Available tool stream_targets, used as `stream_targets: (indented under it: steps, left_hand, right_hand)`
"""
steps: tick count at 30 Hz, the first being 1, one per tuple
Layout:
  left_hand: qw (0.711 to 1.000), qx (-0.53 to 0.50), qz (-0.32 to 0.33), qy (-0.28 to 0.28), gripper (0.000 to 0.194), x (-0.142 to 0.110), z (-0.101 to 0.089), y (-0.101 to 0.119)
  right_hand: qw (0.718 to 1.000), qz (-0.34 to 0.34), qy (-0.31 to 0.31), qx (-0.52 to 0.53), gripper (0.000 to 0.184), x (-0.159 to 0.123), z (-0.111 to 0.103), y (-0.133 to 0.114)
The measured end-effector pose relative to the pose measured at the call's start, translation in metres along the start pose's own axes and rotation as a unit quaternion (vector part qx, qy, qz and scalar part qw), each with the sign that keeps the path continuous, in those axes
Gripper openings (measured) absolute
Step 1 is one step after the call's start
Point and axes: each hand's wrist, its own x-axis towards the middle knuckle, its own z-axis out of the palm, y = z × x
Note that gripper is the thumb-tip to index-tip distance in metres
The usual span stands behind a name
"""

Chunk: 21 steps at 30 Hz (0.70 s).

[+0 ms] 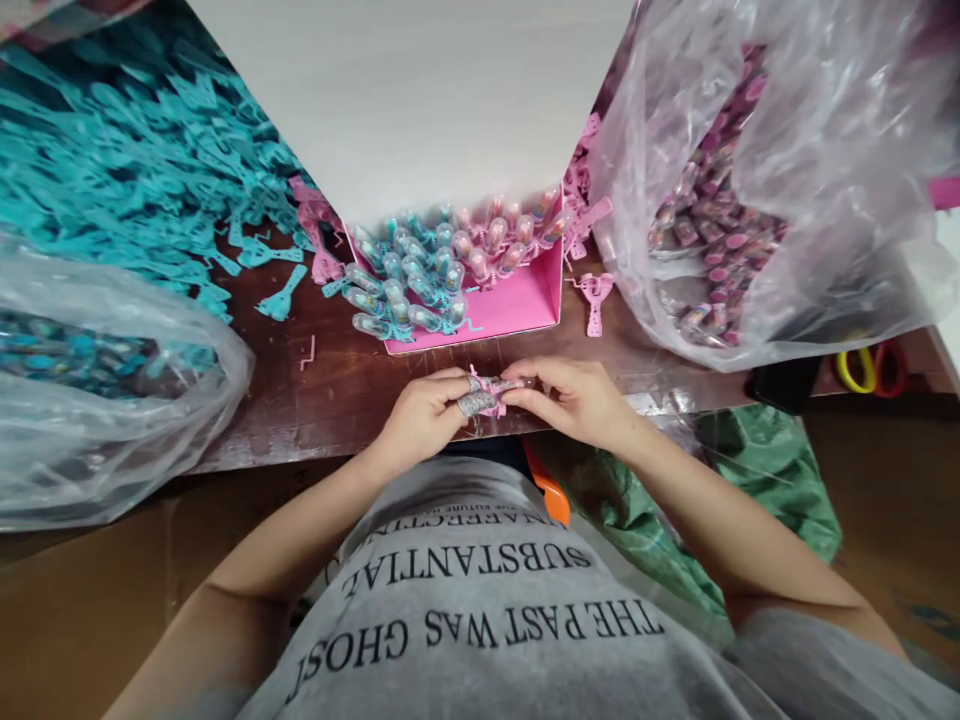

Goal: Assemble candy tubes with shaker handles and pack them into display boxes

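My left hand point(431, 412), with grey wrapping on its fingertips, pinches a small pink plastic piece point(491, 388) above the table's front edge. From the other side my right hand point(574, 397) closes its thumb and fingers on the same piece. The fingers cover most of its shape. Just beyond my hands stands a pink box point(517, 300) with its white lid point(420, 100) raised. In it, teal pieces with clear rounded tops point(412, 270) fill the left and similar pink ones point(499, 235) the back right.
Loose teal plastic parts point(150, 150) are heaped at left, above a clear bag of teal pieces point(82, 345). A clear bag of pink pieces point(727, 220) stands at right. Near it lie a pink part point(595, 300), a dark phone-like object point(784, 385) and yellow-and-red handles point(856, 370).
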Motion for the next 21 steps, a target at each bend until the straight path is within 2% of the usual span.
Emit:
stream_targets:
  steps: [1,3,6,11,13,16,18,19,21]
  left_hand:
    - [0.997,0.059,0.038,0.031,0.024,-0.002,0.003,-0.002]
    - [0.972,0.190,0.106,0.088,0.025,-0.005,0.010,-0.008]
    - [0.924,0.320,0.171,0.119,0.024,-0.005,0.015,-0.015]
    - [0.918,0.335,0.188,0.100,0.024,0.004,0.011,-0.021]
    - [0.902,0.357,0.216,0.106,0.024,0.008,0.013,-0.020]
    - [0.882,0.387,0.241,0.120,0.023,0.014,0.019,-0.017]
    - [0.903,0.355,0.220,0.097,0.024,0.018,0.022,-0.014]
    - [0.923,0.321,0.198,0.077,0.023,0.020,0.023,-0.013]
    - [0.963,0.230,0.136,0.033,0.024,0.024,0.025,-0.012]
  right_hand:
    - [1.000,0.028,-0.001,0.000,0.036,0.001,0.001,0.001]
    - [0.995,0.102,-0.012,0.008,0.043,0.001,0.003,0.002]
    - [0.982,0.183,-0.046,0.026,0.046,-0.001,0.003,0.004]
    - [0.984,0.175,-0.015,0.022,0.051,-0.006,-0.007,0.005]
    - [0.977,0.211,-0.026,0.030,0.051,-0.006,-0.007,0.005]
    - [0.944,0.304,-0.071,0.108,0.068,-0.004,-0.010,0.006]
    - [0.930,0.329,-0.072,0.143,0.074,-0.004,-0.023,0.010]
    - [0.934,0.328,-0.047,0.135,0.076,-0.006,-0.034,0.015]
    - [0.945,0.319,0.067,0.032,0.077,-0.014,-0.064,0.031]
